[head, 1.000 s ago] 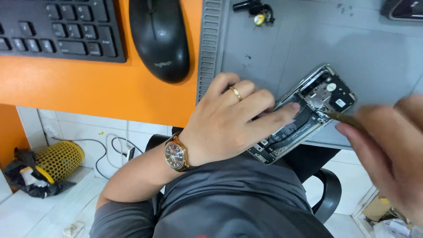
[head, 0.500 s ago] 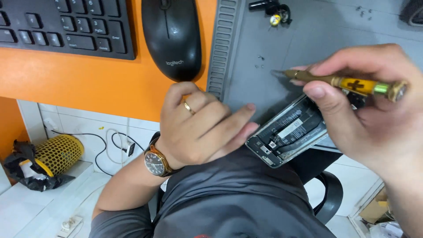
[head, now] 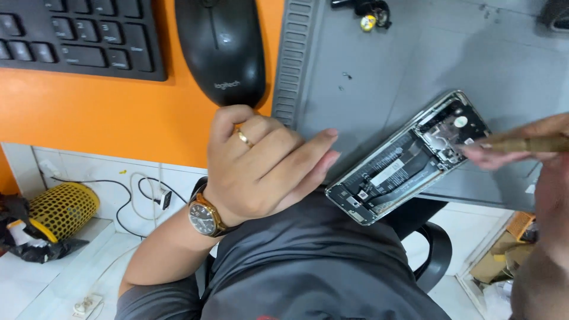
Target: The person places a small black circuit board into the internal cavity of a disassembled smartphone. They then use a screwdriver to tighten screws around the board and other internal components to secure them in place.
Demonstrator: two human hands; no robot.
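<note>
Head view: left hand (head: 261, 169) is lying relaxed, grasping nothing, beside the opened silver phone (head: 409, 159); right hand (head: 533, 148) is pinching a brown screwdriver (head: 527, 144), best kept upright at centre right.

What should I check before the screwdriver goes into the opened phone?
1. Opened phone lies on the grey mat: ok, though its lower end overhangs the edge.
2. Left hand steadies the phone: not ok, fingertips are beside it, contact unclear.
3. Right hand grips the screwdriver: ok.
4. Tip seated on a screw: cannot tell, blurred.
5. Loose screws on the mat, clear of the phone: ok.
</note>
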